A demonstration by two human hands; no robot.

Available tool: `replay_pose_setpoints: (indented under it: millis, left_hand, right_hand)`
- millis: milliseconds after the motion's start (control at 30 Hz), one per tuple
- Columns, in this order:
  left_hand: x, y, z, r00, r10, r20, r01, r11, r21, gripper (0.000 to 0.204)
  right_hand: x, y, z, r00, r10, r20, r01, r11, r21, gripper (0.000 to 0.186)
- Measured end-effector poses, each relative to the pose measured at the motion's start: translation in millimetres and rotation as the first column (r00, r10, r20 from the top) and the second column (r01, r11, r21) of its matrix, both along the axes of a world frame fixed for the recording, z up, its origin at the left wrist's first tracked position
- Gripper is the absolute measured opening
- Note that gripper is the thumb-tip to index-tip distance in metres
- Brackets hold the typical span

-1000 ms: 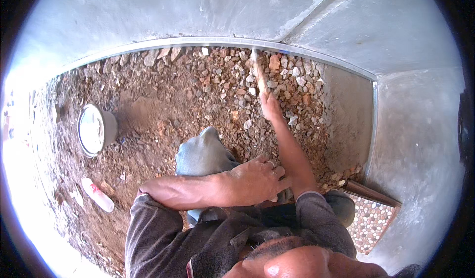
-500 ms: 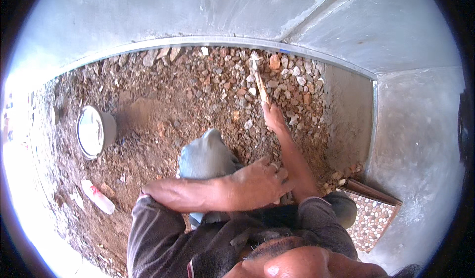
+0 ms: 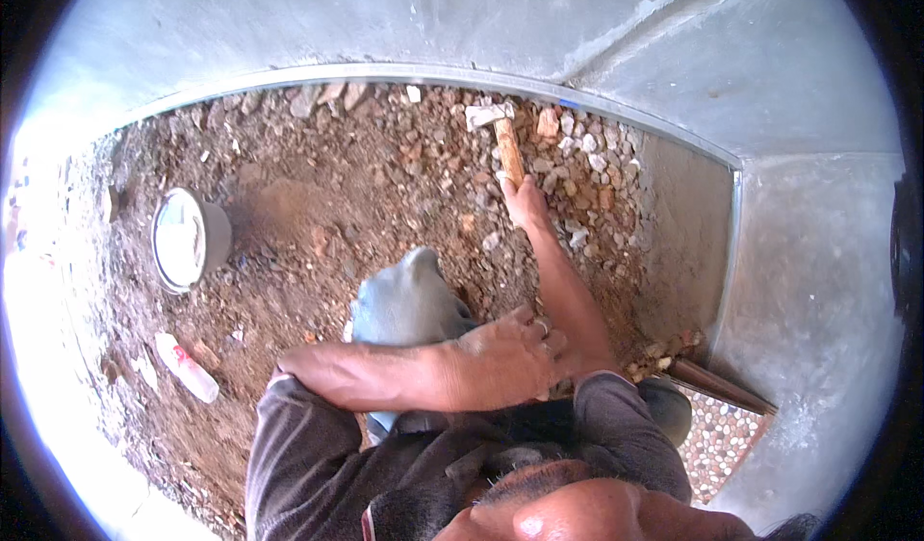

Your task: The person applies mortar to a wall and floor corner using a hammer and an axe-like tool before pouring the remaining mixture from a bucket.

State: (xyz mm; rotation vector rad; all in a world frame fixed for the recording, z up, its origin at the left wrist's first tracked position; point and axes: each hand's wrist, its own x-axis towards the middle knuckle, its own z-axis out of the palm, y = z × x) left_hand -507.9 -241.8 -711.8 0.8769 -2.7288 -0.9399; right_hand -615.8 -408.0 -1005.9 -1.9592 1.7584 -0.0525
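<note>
A hammer point(image 3: 509, 151) with a pale, dusty head and a wooden handle reaches out over the broken stones. Its handle is gripped by my right hand point(image 3: 526, 204), closed around the lower end. The head is over the stones near the far wall; whether it touches them I cannot tell. My left arm lies across my body above a bent knee in pale blue-grey cloth point(image 3: 409, 296). At its end, my left hand point(image 3: 510, 353) hangs loosely open beside my right forearm, fingers a little bent and apart, a ring on one of them.
Brown soil point(image 3: 279, 243) and loose rubble point(image 3: 568, 185) cover the ground. On the left stand a whitish bucket point(image 3: 214, 236) and, nearer, a lying plastic bottle point(image 3: 188, 368). Grey walls point(image 3: 337, 21) rise beyond and right. A smooth grey strip point(image 3: 683, 233) borders the rubble; pebble-patterned tile point(image 3: 722, 435) lies nearer.
My right hand has moved slightly nearer and the hammer has turned, so its head now shows side-on. My left hand stays about where it was.
</note>
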Motion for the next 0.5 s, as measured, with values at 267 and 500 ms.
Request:
replay_pose_setpoints:
  millis: [267, 500]
  left_hand:
    - [9, 4, -5, 0.999, 0.022, -0.025, -0.020, 0.997, 0.071, 0.050]
    - [9, 1, 5, 0.999, -0.009, 0.045, 0.008, 0.999, 0.032, 0.048]
  right_hand:
    - [50, 41, 106, 0.681, 0.185, 0.709, 0.083, 0.942, -0.325, 0.042]
    - [55, 22, 18, 0.977, -0.082, 0.195, 0.054, 0.988, 0.145, 0.051]
